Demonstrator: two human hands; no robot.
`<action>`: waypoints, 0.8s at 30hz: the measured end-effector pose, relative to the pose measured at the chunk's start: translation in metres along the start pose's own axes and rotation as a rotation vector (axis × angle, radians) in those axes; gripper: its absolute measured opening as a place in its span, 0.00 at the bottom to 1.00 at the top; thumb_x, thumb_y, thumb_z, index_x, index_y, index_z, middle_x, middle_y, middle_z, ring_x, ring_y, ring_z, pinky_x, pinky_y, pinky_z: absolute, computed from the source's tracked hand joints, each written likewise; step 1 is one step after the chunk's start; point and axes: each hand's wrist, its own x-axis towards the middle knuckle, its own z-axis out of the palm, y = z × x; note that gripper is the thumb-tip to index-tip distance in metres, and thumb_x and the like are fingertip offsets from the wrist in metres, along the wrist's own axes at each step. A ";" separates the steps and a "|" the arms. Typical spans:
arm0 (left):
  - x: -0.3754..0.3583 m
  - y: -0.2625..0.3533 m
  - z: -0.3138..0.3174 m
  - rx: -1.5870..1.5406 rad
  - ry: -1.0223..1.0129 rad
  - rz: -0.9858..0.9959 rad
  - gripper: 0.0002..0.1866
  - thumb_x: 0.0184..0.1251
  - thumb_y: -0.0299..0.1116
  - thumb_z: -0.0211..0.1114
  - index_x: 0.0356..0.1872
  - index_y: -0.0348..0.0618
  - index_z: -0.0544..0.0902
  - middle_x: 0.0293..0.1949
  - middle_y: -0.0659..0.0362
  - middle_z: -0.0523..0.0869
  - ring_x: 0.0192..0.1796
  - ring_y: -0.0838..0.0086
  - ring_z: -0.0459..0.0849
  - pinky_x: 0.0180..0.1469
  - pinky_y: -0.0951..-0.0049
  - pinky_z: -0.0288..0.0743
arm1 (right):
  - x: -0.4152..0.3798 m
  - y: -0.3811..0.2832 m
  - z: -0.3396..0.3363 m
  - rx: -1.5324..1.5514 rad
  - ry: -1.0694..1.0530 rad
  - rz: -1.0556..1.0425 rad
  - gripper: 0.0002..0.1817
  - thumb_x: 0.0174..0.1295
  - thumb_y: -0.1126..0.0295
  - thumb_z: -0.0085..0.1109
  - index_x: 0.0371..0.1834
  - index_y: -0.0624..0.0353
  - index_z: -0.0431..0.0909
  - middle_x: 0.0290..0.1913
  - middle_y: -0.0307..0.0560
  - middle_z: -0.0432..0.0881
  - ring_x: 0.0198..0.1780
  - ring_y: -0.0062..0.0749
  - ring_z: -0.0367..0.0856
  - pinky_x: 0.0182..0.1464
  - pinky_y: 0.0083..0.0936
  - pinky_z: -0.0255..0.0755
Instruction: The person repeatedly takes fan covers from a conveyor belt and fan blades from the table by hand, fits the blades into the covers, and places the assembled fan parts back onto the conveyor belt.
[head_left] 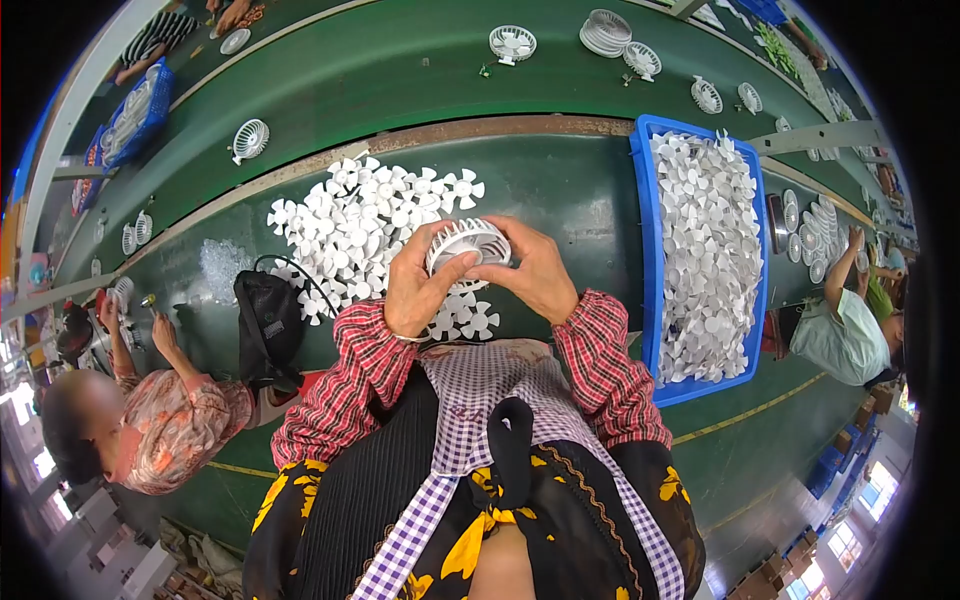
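Note:
A round white slatted fan housing (pixel 468 238) is held between both hands above the front edge of the green table. My left hand (pixel 418 285) wraps its left side, with the thumb reaching into the middle. On the right side, my right hand (pixel 536 272) grips the rim, its thumb also over the centre. What lies inside the housing is partly hidden by the thumbs. Behind and left of the hands spreads a heap of white fan blades (pixel 345 225), and a few more blades (pixel 468 315) lie just below the housing.
To the right stands a blue crate (pixel 650 250) full of white blades. A black bag (pixel 268 325) and clear plastic bits (pixel 222 265) lie left. Fan housings (pixel 512 44) sit on the green conveyor (pixel 400 85) behind. Co-workers (pixel 165 425) are at left and right.

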 end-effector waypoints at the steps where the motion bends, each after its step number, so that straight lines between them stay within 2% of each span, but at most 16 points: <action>1: 0.000 0.000 -0.001 0.000 -0.008 0.031 0.20 0.58 0.32 0.66 0.48 0.31 0.73 0.36 0.54 0.81 0.36 0.77 0.79 0.38 0.78 0.74 | 0.000 0.003 0.002 0.060 -0.031 0.051 0.30 0.42 0.71 0.71 0.51 0.65 0.71 0.44 0.48 0.77 0.45 0.30 0.76 0.47 0.25 0.72; 2: -0.001 0.001 -0.002 0.000 -0.014 0.060 0.20 0.58 0.32 0.66 0.48 0.32 0.74 0.36 0.54 0.81 0.37 0.77 0.79 0.38 0.78 0.73 | 0.000 0.005 0.004 0.122 -0.063 0.104 0.28 0.43 0.72 0.71 0.50 0.66 0.72 0.43 0.47 0.78 0.45 0.26 0.77 0.46 0.23 0.72; 3: -0.003 0.004 -0.002 0.008 -0.012 0.042 0.18 0.58 0.30 0.65 0.47 0.32 0.74 0.35 0.54 0.81 0.37 0.76 0.79 0.39 0.77 0.73 | -0.002 0.007 0.008 0.125 -0.065 0.108 0.28 0.43 0.72 0.71 0.50 0.66 0.72 0.43 0.47 0.78 0.45 0.26 0.77 0.46 0.23 0.72; 5: -0.004 0.006 -0.003 0.056 -0.001 0.075 0.18 0.57 0.30 0.65 0.46 0.32 0.75 0.35 0.54 0.81 0.37 0.75 0.80 0.39 0.76 0.73 | -0.003 0.011 0.014 0.291 0.001 0.135 0.26 0.42 0.67 0.72 0.45 0.64 0.73 0.37 0.51 0.80 0.38 0.35 0.81 0.40 0.26 0.73; 9: -0.005 0.007 -0.002 0.170 0.035 0.093 0.16 0.55 0.28 0.65 0.43 0.32 0.75 0.33 0.51 0.81 0.35 0.69 0.81 0.38 0.75 0.73 | -0.004 0.016 0.021 0.303 0.028 0.134 0.25 0.42 0.68 0.72 0.43 0.65 0.73 0.36 0.50 0.79 0.37 0.32 0.80 0.37 0.24 0.73; 11: -0.003 0.004 -0.002 0.219 0.080 0.148 0.14 0.54 0.26 0.64 0.41 0.33 0.75 0.32 0.50 0.81 0.33 0.66 0.81 0.36 0.74 0.73 | -0.003 0.016 0.025 0.176 0.048 0.102 0.23 0.42 0.69 0.71 0.41 0.65 0.74 0.35 0.50 0.79 0.35 0.29 0.79 0.36 0.25 0.72; 15: 0.011 -0.019 -0.007 0.163 0.088 0.053 0.14 0.53 0.24 0.63 0.42 0.34 0.75 0.31 0.50 0.80 0.33 0.69 0.81 0.36 0.74 0.73 | 0.011 0.032 0.040 0.162 0.061 0.174 0.22 0.44 0.67 0.71 0.40 0.65 0.74 0.34 0.49 0.80 0.36 0.28 0.79 0.38 0.24 0.71; 16: 0.019 -0.035 -0.011 0.131 0.077 0.095 0.14 0.54 0.25 0.64 0.42 0.34 0.75 0.32 0.50 0.81 0.32 0.69 0.81 0.36 0.74 0.73 | 0.017 0.042 0.044 0.183 0.040 0.191 0.21 0.45 0.66 0.70 0.41 0.64 0.74 0.34 0.49 0.80 0.36 0.28 0.79 0.38 0.24 0.72; 17: 0.029 -0.043 -0.019 0.156 0.029 0.034 0.15 0.54 0.28 0.65 0.42 0.34 0.75 0.33 0.50 0.81 0.34 0.71 0.81 0.37 0.74 0.74 | 0.023 0.051 0.048 0.199 0.021 0.213 0.21 0.46 0.66 0.69 0.42 0.64 0.73 0.34 0.49 0.80 0.36 0.28 0.78 0.39 0.24 0.72; 18: 0.044 -0.052 -0.026 0.107 0.006 -0.028 0.17 0.54 0.31 0.67 0.43 0.34 0.75 0.36 0.51 0.82 0.37 0.73 0.81 0.39 0.74 0.74 | 0.034 0.056 0.052 0.255 0.019 0.177 0.20 0.52 0.65 0.66 0.45 0.64 0.72 0.35 0.45 0.80 0.37 0.25 0.77 0.39 0.21 0.71; 20: 0.090 -0.065 -0.039 0.077 0.084 0.128 0.20 0.53 0.34 0.68 0.45 0.35 0.75 0.38 0.53 0.82 0.38 0.73 0.81 0.41 0.74 0.74 | 0.056 0.066 0.052 0.616 0.060 0.383 0.19 0.57 0.64 0.61 0.48 0.63 0.71 0.37 0.40 0.79 0.39 0.21 0.76 0.40 0.19 0.71; 21: 0.119 -0.068 -0.049 -0.066 0.074 0.026 0.22 0.54 0.35 0.69 0.47 0.35 0.74 0.40 0.54 0.82 0.40 0.73 0.81 0.44 0.75 0.74 | 0.065 0.064 0.048 0.801 0.136 0.420 0.19 0.60 0.63 0.58 0.50 0.64 0.70 0.40 0.39 0.77 0.40 0.19 0.75 0.40 0.19 0.71; 22: 0.152 -0.064 -0.061 -0.098 0.083 -0.070 0.22 0.55 0.33 0.68 0.48 0.35 0.72 0.39 0.53 0.82 0.39 0.70 0.82 0.38 0.72 0.79 | 0.071 0.073 0.045 0.649 0.205 0.393 0.20 0.61 0.63 0.58 0.50 0.64 0.70 0.41 0.40 0.77 0.40 0.19 0.74 0.40 0.20 0.72; 23: 0.180 -0.051 -0.073 -0.308 0.060 -0.218 0.21 0.55 0.32 0.67 0.48 0.34 0.71 0.38 0.52 0.81 0.36 0.65 0.83 0.29 0.68 0.83 | 0.075 0.087 0.044 0.498 0.269 0.360 0.20 0.61 0.62 0.58 0.51 0.65 0.69 0.42 0.41 0.77 0.39 0.20 0.74 0.40 0.21 0.72; 24: 0.211 -0.059 -0.081 -0.279 0.126 -0.162 0.22 0.57 0.35 0.66 0.48 0.34 0.72 0.38 0.52 0.81 0.35 0.65 0.84 0.24 0.70 0.83 | 0.075 0.113 0.042 0.309 0.225 0.331 0.22 0.57 0.67 0.61 0.51 0.65 0.68 0.46 0.46 0.74 0.38 0.25 0.75 0.40 0.24 0.74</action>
